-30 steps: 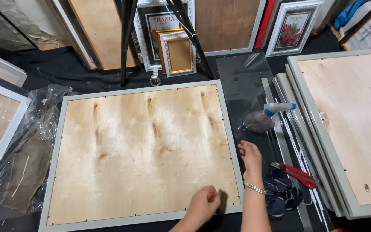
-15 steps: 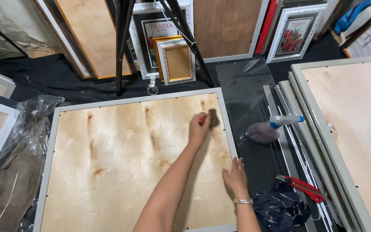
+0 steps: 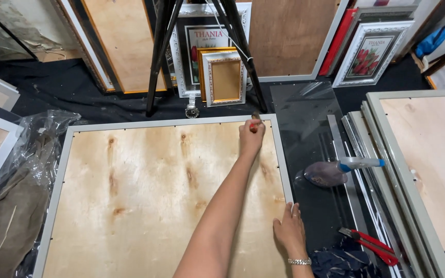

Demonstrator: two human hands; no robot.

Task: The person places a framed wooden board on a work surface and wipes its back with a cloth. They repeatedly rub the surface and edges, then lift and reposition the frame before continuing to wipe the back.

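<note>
At twelve o'clock on the plywood frame backing (image 3: 155,201), the left hand (image 3: 251,138) reaches across to the top edge, fingers closed round a small red-handled tool (image 3: 254,123) whose tip meets the grey frame rim (image 3: 171,122); what kind of tool it is cannot be told. Toward four o'clock the right hand (image 3: 288,232) lies flat, fingers spread, pressing the frame's right rim, seemingly to steady the panel. Off at three o'clock, on the black glass sheet (image 3: 310,128), lie a spray bottle (image 3: 336,172) and red-handled pliers (image 3: 372,244), close by the hands. Behind, at twelve, stands a small gold frame (image 3: 224,77).
</note>
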